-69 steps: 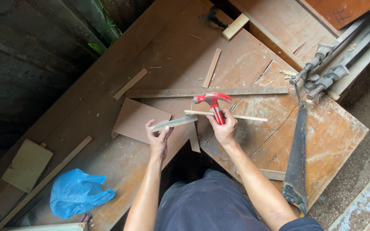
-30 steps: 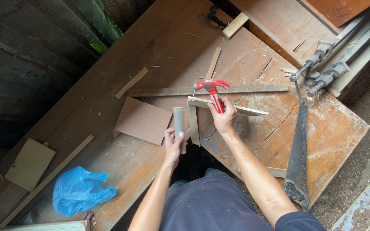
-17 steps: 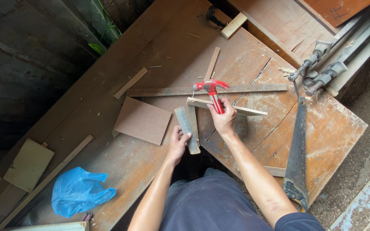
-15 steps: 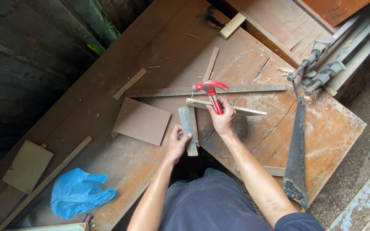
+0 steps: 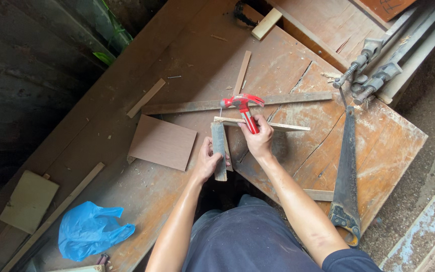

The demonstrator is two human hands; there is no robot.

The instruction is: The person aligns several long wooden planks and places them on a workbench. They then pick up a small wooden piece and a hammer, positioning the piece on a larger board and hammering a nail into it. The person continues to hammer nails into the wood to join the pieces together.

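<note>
Centre of frame: your left hand (image 5: 208, 162) grips a short grey wood strip (image 5: 219, 151), lying lengthwise toward you on the workbench (image 5: 187, 60), its far end butting a thin pale batten (image 5: 283, 126) that runs crosswise. Your right hand (image 5: 259, 141) is closed around the red handle of a claw hammer (image 5: 242, 104), head just above the joint; a nail (image 5: 221, 112) stands beside the head. Left of the strip lies a square brown panel (image 5: 162, 142). Right of frame: a handsaw (image 5: 346, 176); upper right, two clamps (image 5: 366, 70). Lower left: a blue plastic bag (image 5: 90, 229).
</note>
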